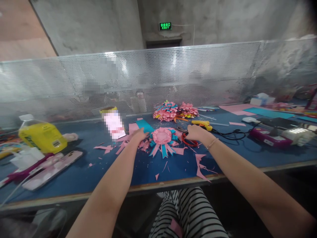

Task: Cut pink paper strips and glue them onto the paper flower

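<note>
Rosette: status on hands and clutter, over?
Left hand by blue strip. Right hand at red-handled scissors. Rosette on blue table, between hands. Pink scraps around it.

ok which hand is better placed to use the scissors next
Likely the right hand: it is at the red-handled scissors, whereas the left hand is across the rosette, by the teal strip. Whether the right holds them is unclear.

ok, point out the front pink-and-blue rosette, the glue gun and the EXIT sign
Front pink-and-blue rosette (162,136), head view: its round pink centre.
Glue gun (203,124), head view: its yellow body.
EXIT sign (165,26), head view: its lit green face.
</note>
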The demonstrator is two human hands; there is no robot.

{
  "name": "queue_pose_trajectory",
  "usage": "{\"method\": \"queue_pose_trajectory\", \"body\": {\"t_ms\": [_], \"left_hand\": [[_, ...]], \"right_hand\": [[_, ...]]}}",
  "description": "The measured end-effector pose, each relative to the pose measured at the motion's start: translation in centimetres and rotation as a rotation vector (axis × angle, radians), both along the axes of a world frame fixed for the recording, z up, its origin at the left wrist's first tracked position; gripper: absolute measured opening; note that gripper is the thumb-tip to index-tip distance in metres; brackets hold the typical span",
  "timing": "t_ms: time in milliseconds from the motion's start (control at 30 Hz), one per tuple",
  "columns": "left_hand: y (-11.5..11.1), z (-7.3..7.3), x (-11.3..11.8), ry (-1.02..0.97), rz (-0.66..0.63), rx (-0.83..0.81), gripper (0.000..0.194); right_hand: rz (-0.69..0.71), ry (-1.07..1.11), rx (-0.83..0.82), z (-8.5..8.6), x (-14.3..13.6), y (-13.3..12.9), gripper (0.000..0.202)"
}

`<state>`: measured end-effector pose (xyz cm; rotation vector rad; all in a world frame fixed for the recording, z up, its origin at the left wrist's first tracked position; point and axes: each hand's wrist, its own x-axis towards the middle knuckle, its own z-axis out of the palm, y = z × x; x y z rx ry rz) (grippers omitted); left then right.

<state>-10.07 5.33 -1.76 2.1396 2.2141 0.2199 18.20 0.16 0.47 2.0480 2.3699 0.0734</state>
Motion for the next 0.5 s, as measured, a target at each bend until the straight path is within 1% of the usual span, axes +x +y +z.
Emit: {"method": "queue_pose_trajectory", "body": {"t_ms": [100,267,400,500], "left_hand": [[0.19,-0.24,-0.12,0.051,0.042,-0.001,0.048],[0.31,-0.30,-0.01,0.041,0.004,-0.009,0.041],[0.42,-0.18,0.19,0.024,-0.076,-0.041,0.039],[0.41,-0.15,0.19,0.007,-0.157,-0.064,0.044]], "right_hand": [[0.015,0.000,-0.019,-0.11,0.07,0.22,0.045],[0.027,0.009,-0.042,-0.23,0.16,0.46,0.044],[0.030,0.010,-0.049,-0.29,0.15,0.52,0.041],[0.032,0.002,-0.046,-0.41,0.12,0.62,0.040]]}}
